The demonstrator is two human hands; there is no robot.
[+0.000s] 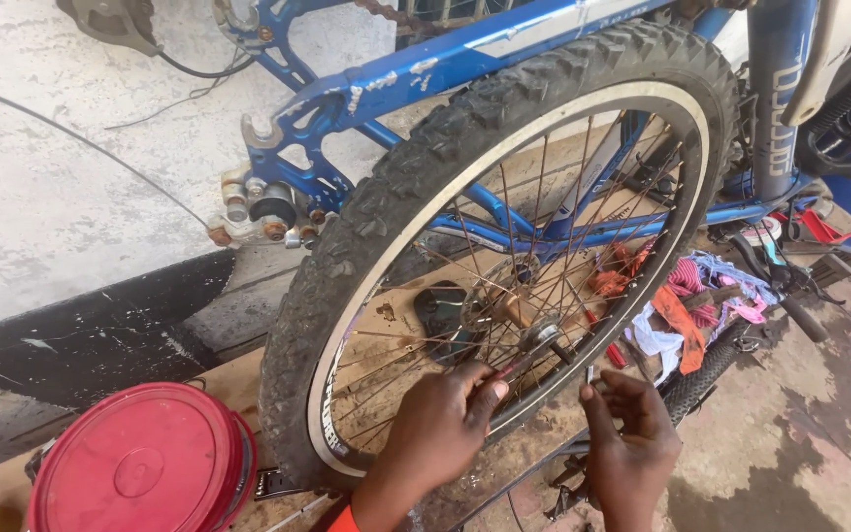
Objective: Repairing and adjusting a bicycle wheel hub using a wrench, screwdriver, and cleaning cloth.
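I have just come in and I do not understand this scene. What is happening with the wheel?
A person works on a bicycle wheel standing against a blue frame. The left hand reaches into the spokes near the hub, pinching something thin. The right hand holds a small metal part beside the rim. A red bucket sits nearby.

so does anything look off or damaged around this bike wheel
Yes. The blue frame is chipped and scraped, the brake caliper at the empty dropout looks rusty, and rags lie heaped behind the wheel, which stands loose against the frame.
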